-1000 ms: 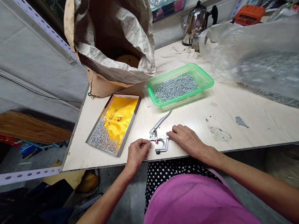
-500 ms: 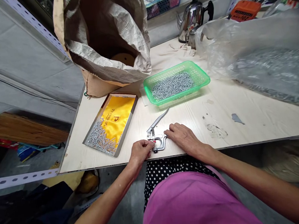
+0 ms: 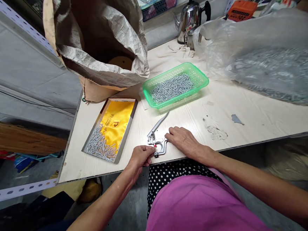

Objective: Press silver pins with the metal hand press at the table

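Note:
A pair of metal snap pliers (image 3: 161, 146) lies near the front edge of the table, its upper handle raised and a spring below it. There is a small red part between its jaws. My left hand (image 3: 141, 155) is closed in a pinch at the jaws; whatever is in the fingertips is too small to name. My right hand (image 3: 183, 140) rests on the table with curled fingers around the right end of the pliers, where the lower handle is hidden. To the left, a shallow box (image 3: 125, 137) holds small silvery metal pieces (image 3: 99, 147) and a yellow cloth (image 3: 118, 119).
A green basket (image 3: 178, 101) of similar metal pieces stands behind the pliers. A large paper sack (image 3: 100, 71) gapes open at the back left. On the right slumps a clear plastic bag (image 3: 272, 72) full of metal pieces. A steel kettle (image 3: 188, 21) stands at the back.
The whole view has shifted slightly, so the table's things appear a little farther left. Both hands keep their places at the pliers, with the left fingers still pinched at the jaws.

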Motion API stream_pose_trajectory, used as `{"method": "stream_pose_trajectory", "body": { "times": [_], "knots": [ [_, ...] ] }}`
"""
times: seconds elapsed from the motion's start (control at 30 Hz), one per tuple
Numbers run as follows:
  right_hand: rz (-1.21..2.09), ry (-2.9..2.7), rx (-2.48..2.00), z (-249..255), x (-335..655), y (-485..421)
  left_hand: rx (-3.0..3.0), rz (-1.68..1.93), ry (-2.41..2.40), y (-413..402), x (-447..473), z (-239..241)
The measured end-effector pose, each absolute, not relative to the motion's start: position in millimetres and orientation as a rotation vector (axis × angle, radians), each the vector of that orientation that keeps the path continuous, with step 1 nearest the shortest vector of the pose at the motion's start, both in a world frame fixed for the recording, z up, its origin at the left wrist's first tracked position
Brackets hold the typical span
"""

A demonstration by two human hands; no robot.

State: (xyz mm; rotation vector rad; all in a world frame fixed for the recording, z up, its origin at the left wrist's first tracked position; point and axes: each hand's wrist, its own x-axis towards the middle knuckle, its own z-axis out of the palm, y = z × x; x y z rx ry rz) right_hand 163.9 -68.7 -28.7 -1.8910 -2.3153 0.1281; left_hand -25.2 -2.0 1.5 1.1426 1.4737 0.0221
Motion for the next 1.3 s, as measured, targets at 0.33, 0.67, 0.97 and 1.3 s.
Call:
{"method": "stream_pose_trajectory", "body": {
  "times": [0.33,0.67,0.97,1.3],
  "knots": [
    [0.077,-2.289,-1.882,-30.6,163.1,-69.1,1.084,-0.024,1.476,-1.2,-20.6,5.1],
    [0.064,-2.284,-1.819,-30.2,166.0,-71.2,1.248,0.011,1.522,-11.6,-19.2,5.3],
    [0.162,-2.298,-1.837,-26.2,166.4,-70.7,1.133,-0.145,1.472,-0.1,-17.6,10.9],
    [0.211,-2.408,-1.706,-13.6,202.4,-43.5,1.164,-0.164,1.477,-10.9,-23.5,10.7]
  ]
}}
